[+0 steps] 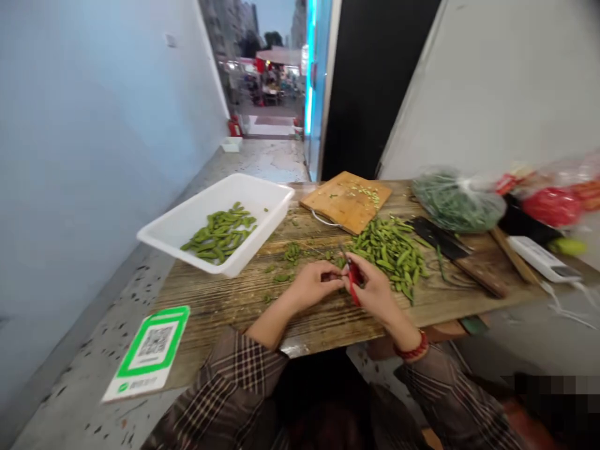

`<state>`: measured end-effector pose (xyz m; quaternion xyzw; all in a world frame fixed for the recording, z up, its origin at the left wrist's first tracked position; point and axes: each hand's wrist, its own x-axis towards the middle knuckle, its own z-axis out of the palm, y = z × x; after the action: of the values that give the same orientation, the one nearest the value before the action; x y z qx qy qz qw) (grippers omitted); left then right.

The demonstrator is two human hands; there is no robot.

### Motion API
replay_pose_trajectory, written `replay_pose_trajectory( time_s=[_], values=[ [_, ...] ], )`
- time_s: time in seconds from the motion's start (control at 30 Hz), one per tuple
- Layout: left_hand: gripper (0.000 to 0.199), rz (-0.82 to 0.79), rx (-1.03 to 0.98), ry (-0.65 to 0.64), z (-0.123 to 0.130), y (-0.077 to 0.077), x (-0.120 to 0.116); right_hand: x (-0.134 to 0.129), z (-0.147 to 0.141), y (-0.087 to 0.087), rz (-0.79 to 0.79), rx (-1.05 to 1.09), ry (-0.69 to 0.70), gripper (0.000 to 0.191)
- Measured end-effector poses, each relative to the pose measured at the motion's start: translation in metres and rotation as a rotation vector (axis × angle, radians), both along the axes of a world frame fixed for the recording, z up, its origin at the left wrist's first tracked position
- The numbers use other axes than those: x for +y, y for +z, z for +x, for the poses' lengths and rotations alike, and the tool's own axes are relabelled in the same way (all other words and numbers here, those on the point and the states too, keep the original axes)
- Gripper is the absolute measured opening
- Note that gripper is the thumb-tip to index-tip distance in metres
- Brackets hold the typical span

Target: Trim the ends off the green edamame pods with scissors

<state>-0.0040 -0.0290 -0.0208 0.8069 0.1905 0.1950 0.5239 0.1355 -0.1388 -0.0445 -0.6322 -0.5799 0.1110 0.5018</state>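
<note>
My right hand [375, 294] is closed around red-handled scissors [354, 284], their blades pointing away from me. Close beside it, my left hand [316, 284] pinches with fingertips near the scissors; whatever is between them is too small to make out. A big pile of green edamame pods [391, 250] lies just past my right hand. Trimmed bits and a small clump of pods [291, 252] are scattered on the wooden table [225, 312] beyond my left hand. To the left, a white plastic tub [262, 234] holds more pods.
A wooden cutting board [342, 203] with bits on it lies at the back. On the right are a cleaver [450, 247], a bag of green vegetables [457, 200] and a white power strip [544, 258]. A QR code card [150, 350] sits at the left corner.
</note>
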Motion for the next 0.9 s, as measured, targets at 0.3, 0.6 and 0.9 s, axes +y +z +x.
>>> replay_pose_trajectory(
  time_s=[0.3,0.6,0.9],
  values=[
    [0.013,0.047,0.044,-0.01,0.0,0.002,-0.002,-0.014,-0.001,0.004,-0.029,0.283,-0.088,0.046],
    [0.026,-0.436,-0.004,0.008,-0.001,0.01,-0.01,-0.045,0.01,-0.002,-0.158,-0.159,-0.001,0.04],
    [0.026,-0.372,0.047,0.047,-0.001,0.004,-0.011,-0.036,0.007,-0.007,-0.122,-0.208,0.068,0.048]
  ],
)
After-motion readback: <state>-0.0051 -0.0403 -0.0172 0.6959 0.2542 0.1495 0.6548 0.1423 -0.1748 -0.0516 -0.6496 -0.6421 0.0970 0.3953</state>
